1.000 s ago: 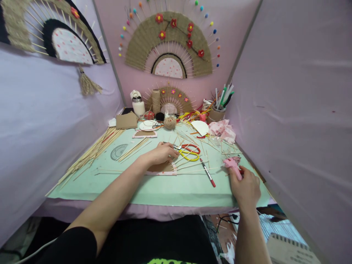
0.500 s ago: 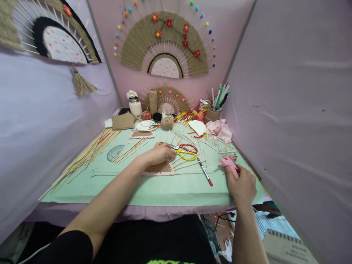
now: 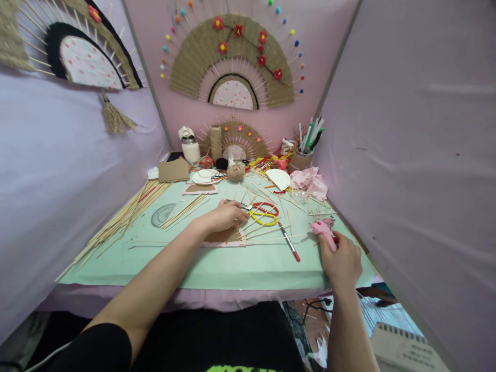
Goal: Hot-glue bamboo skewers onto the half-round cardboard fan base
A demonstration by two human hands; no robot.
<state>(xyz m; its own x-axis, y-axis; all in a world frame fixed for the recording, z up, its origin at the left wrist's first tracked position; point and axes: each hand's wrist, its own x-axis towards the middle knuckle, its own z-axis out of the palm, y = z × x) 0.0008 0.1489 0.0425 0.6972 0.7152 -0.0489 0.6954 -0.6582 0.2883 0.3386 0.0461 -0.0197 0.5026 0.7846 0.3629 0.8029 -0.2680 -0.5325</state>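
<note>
My left hand (image 3: 228, 216) is bent down over a half-round cardboard piece (image 3: 222, 238) with a pink-dotted cloth edge, its fingers curled close together. From beneath it, thin wooden sticks (image 3: 263, 230) fan out to the right; what the fingertips pinch is hidden. Scissors (image 3: 264, 221) with red and yellow handles lie just beyond the fingers, among the sticks. At the table's right side, my right hand (image 3: 341, 261) is closed around the handle of a pink glue gun (image 3: 324, 232). A red-capped marker (image 3: 289, 242) lies between my hands.
Long sticks (image 3: 122, 219) are heaped along the left edge, near a protractor (image 3: 163, 214). Behind stand a white bottle (image 3: 190, 150), a twine ball (image 3: 235, 172) and a pot of tools (image 3: 301, 160). Crumpled pink cloth (image 3: 309, 183) lies back right. Decorated fans (image 3: 232, 57) hang on the walls.
</note>
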